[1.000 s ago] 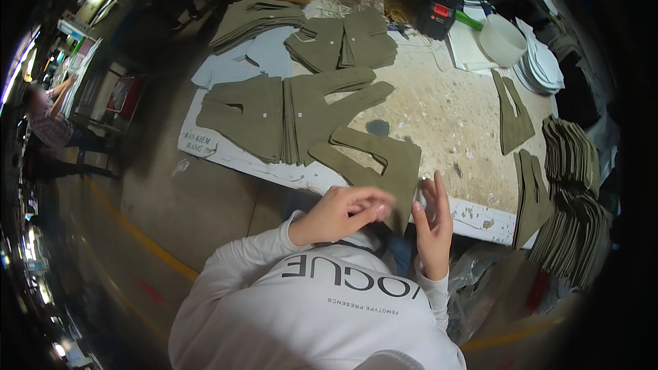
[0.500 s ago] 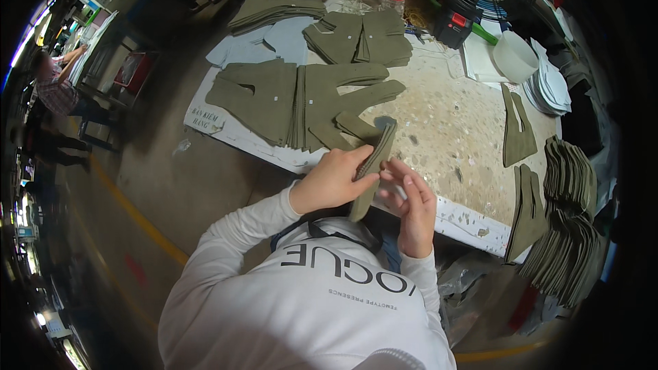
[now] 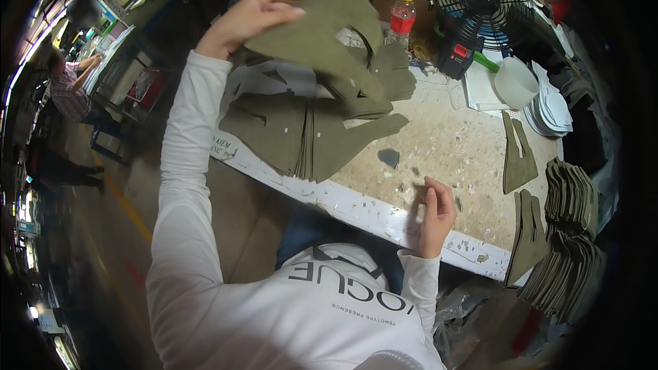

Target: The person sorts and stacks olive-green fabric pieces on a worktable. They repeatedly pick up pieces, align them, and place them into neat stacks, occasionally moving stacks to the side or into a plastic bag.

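Observation:
My left hand [image 3: 257, 17] is raised over the far left of the table, its fingers closed on an olive fabric piece [image 3: 329, 24] with a slot cut in it. The cloth hangs over the other stacks and hides part of them. Below it lie stacked olive fabric pieces [image 3: 267, 133] with small white labels. My right hand [image 3: 439, 219] hovers by the table's front edge, fingers loosely bent, with nothing seen in them. Nearest to it is the bare, worn table top [image 3: 466, 164].
At the right lie two slotted olive pieces [image 3: 517, 157] beside thick folded olive bundles [image 3: 572, 199]. A black fan [image 3: 483, 0], a bottle with a yellow cap [image 3: 402, 17] and a white bowl [image 3: 515, 83] stand at the back. Another person [image 3: 72, 89] works far left.
My left hand has moved from the front edge up to the far left, carrying the olive piece. My right hand has come away from the cloth, slightly right and down.

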The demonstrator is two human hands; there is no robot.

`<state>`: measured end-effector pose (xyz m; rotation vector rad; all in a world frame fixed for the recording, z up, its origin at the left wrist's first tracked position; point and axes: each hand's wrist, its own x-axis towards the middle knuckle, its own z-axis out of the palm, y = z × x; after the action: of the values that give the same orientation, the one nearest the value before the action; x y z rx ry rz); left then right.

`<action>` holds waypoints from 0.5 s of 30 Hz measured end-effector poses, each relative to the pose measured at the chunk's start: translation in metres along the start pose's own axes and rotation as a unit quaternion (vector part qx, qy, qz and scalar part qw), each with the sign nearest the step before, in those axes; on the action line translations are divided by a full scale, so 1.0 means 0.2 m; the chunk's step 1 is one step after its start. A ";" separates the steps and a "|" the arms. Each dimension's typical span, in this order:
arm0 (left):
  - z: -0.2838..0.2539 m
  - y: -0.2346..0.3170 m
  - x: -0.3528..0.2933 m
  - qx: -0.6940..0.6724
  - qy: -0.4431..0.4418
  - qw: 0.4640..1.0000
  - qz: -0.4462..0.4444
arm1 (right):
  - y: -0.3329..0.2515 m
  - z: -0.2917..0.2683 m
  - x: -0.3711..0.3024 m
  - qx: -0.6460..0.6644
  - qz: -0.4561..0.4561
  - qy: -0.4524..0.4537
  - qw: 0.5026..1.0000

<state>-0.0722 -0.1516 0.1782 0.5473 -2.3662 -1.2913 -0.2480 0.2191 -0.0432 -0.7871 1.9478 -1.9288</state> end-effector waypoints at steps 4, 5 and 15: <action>-0.32 -0.47 0.21 -0.105 0.115 0.987 -0.032 | -0.01 0.00 0.01 0.004 0.004 -0.006 1.000; -0.37 -0.62 0.23 -0.136 0.147 0.976 -0.090 | -0.02 0.00 0.01 0.010 0.000 -0.006 1.000; -0.30 -0.97 0.02 0.376 0.316 0.865 -0.103 | 0.05 -0.02 0.01 -0.030 -0.026 -0.031 0.999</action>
<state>-0.0154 -0.2931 0.0428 1.2500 -2.1660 -0.1048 -0.2527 0.2209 -0.0518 -0.9120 1.9755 -1.8601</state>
